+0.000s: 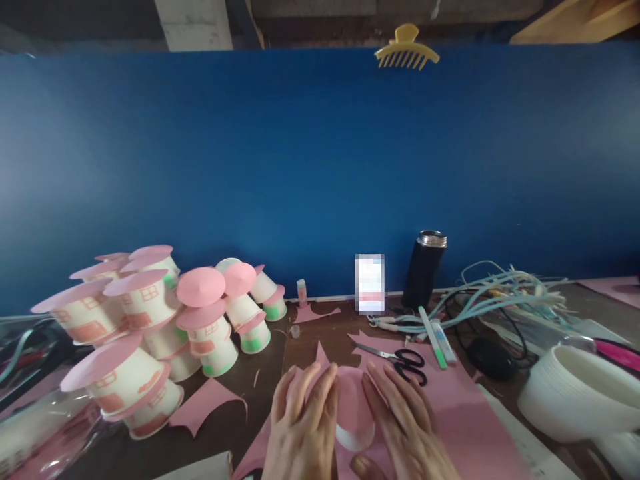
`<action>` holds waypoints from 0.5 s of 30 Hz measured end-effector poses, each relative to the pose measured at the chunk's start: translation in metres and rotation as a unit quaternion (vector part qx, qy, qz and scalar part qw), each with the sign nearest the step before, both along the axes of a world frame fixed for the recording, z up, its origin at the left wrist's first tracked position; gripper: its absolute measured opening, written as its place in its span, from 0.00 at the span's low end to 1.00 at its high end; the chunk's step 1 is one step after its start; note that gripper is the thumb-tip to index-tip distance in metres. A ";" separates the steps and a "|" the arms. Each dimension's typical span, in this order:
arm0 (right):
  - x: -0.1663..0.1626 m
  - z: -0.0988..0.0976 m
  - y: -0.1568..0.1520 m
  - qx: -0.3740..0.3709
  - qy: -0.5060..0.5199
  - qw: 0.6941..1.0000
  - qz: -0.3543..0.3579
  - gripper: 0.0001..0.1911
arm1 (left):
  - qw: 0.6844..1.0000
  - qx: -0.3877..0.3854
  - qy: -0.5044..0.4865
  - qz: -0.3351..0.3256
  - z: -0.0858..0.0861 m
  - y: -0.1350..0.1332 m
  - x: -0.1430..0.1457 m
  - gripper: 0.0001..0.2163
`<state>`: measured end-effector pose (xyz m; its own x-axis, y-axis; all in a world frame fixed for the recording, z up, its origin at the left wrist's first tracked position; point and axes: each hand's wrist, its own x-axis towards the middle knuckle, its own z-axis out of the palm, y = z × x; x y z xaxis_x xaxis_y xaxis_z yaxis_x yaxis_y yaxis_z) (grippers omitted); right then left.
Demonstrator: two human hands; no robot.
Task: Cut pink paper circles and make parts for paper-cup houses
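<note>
In the head view a pink paper disc point(354, 400) rests on a small white paper cup point(356, 438) at the bottom middle. My left hand point(305, 420) lies to the left of it, fingers stretched forward, fingertips at the disc's edge. On the other side, my right hand point(405, 427) has its fingers stretched out, the index fingertip touching the disc's right edge and the thumb near the cup's base. Pink paper sheets point(465, 420) lie beneath. Black-handled scissors point(395, 357) sit just beyond my right fingertips.
Several cup houses with pink roofs point(201, 287) stand at the left. Paper scraps point(210, 403), a glue stick point(301, 293), a phone point(370, 283), a black bottle point(424, 270), markers point(434, 339), cables point(480, 297) and stacked white cups point(575, 393) surround the hands. A blue partition point(300, 167) stands behind.
</note>
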<state>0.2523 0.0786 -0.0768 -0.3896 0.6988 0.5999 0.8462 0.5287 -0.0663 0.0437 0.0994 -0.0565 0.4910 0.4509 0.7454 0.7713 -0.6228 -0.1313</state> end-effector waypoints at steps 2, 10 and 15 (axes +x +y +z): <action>-0.001 0.001 0.001 0.008 0.008 1.000 -0.004 0.53 | 1.000 -0.001 -0.030 0.004 -0.001 0.001 0.003 0.21; -0.006 0.005 0.011 0.020 0.036 0.999 -0.001 0.45 | 0.997 -0.033 -0.065 0.011 -0.001 0.009 0.014 0.22; -0.008 0.007 0.014 0.029 0.021 0.999 -0.004 0.40 | 0.998 -0.036 -0.057 0.006 0.001 0.010 0.013 0.20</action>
